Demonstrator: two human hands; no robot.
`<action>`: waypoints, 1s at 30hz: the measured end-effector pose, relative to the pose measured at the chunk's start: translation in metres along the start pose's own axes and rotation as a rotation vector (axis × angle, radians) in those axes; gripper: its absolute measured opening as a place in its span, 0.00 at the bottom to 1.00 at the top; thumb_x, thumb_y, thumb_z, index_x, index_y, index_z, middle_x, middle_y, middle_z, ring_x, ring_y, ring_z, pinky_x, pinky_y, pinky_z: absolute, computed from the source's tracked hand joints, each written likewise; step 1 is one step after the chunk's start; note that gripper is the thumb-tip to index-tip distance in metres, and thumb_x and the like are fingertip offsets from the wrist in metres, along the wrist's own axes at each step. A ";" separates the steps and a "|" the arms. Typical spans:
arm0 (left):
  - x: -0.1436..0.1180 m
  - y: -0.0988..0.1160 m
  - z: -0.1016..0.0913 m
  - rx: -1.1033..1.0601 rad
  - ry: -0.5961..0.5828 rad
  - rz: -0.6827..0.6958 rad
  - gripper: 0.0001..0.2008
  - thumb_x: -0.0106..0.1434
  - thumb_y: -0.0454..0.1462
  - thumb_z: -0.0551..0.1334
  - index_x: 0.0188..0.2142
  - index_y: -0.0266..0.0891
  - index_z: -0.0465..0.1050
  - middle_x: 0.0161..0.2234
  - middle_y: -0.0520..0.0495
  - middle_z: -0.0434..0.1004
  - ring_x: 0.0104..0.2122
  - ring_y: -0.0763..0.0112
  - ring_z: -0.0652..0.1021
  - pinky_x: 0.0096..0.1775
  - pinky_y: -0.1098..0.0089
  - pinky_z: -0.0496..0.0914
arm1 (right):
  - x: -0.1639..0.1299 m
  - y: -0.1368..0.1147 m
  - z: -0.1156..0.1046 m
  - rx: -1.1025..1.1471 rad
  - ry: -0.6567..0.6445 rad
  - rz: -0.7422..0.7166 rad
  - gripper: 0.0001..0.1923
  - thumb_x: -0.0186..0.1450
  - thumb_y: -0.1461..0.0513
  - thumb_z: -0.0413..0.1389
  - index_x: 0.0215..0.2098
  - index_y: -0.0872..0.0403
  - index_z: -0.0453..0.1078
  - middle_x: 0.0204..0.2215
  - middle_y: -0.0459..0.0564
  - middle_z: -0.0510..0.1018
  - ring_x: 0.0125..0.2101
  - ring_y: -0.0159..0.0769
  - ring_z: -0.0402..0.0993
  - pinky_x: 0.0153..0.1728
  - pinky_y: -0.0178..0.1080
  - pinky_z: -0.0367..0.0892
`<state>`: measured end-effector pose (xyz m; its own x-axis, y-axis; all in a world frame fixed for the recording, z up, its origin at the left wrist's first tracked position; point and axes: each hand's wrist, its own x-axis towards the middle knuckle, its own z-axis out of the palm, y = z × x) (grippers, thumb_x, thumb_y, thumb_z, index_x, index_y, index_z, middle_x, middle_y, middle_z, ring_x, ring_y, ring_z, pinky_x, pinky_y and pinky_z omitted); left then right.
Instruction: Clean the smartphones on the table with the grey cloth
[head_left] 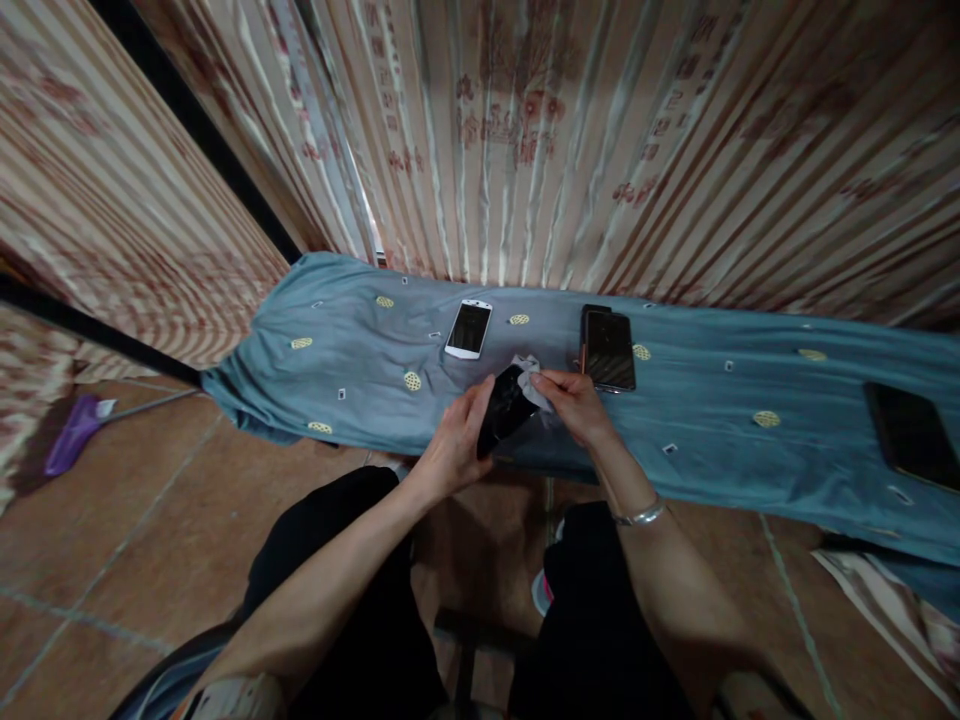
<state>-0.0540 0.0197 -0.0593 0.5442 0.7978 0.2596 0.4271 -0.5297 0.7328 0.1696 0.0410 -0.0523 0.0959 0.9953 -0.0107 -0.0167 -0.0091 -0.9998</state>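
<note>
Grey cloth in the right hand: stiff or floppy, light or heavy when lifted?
The grey cloth is probably floppy, since it bunches in the right hand. It looks thin, so it is likely light for its size. Crumpled against the black phone, it should fold rather than tip or roll if pushed.

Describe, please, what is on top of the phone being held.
A grey cloth, pinched by the right hand, covers the far end of the phone; the surface beneath is hidden.
</note>
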 end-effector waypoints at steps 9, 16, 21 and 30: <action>0.009 0.002 -0.007 -0.055 0.135 -0.099 0.59 0.50 0.34 0.72 0.77 0.39 0.44 0.72 0.28 0.59 0.71 0.35 0.63 0.68 0.37 0.59 | -0.010 0.002 0.022 0.149 0.167 -0.016 0.27 0.53 0.38 0.68 0.23 0.52 0.76 0.17 0.42 0.70 0.20 0.28 0.59 0.21 0.34 0.55; 0.018 0.003 -0.004 -0.153 0.199 -0.210 0.65 0.47 0.33 0.73 0.77 0.35 0.36 0.69 0.26 0.63 0.69 0.38 0.67 0.66 0.42 0.64 | -0.017 0.008 0.048 0.186 0.128 -0.006 0.26 0.56 0.38 0.67 0.24 0.51 0.75 0.18 0.40 0.66 0.19 0.28 0.57 0.21 0.34 0.56; 0.020 0.007 -0.005 -0.273 0.256 -0.284 0.68 0.46 0.33 0.75 0.77 0.35 0.34 0.64 0.28 0.70 0.65 0.40 0.72 0.65 0.44 0.66 | -0.022 0.015 0.054 0.079 0.083 -0.014 0.26 0.59 0.38 0.65 0.22 0.50 0.74 0.17 0.41 0.65 0.20 0.31 0.58 0.22 0.36 0.55; 0.021 -0.005 -0.009 -0.254 0.275 -0.220 0.69 0.48 0.38 0.77 0.77 0.39 0.31 0.68 0.27 0.65 0.65 0.44 0.72 0.64 0.47 0.67 | -0.031 0.009 0.065 0.118 -0.061 0.042 0.27 0.55 0.38 0.67 0.24 0.53 0.79 0.22 0.46 0.76 0.25 0.32 0.66 0.27 0.36 0.64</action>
<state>-0.0512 0.0414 -0.0515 0.2329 0.9490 0.2124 0.3018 -0.2781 0.9119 0.1016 0.0163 -0.0599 0.0325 0.9983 -0.0480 -0.1366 -0.0432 -0.9897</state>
